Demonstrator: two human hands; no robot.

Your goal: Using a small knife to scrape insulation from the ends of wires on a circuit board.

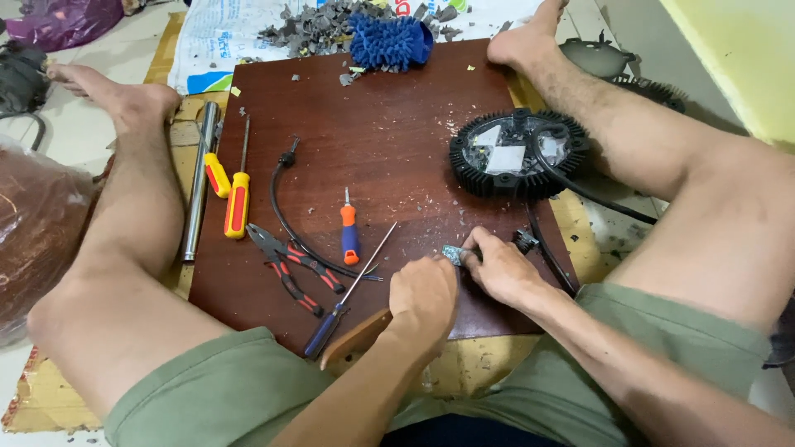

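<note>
I sit on the floor with a dark brown wooden board (373, 141) between my legs. My right hand (499, 269) pinches a small grey metal part (453, 254) at the board's near edge. My left hand (424, 296) is closed right beside it, touching the same part; what else it grips is hidden, though a brown wooden handle (356, 338) pokes out below it. A round black finned lamp housing (519, 155) lies on the board's right side, its black cable (551, 265) running past my right hand.
On the board's left lie two red-and-yellow screwdrivers (236, 203), red-handled pliers (290, 269), an orange screwdriver (349, 232), a blue-handled screwdriver (339, 310), a black cable piece (281, 207) and a steel tube (199, 182). A blue mop-like cloth (389, 40) and grey scrap (315, 29) sit beyond.
</note>
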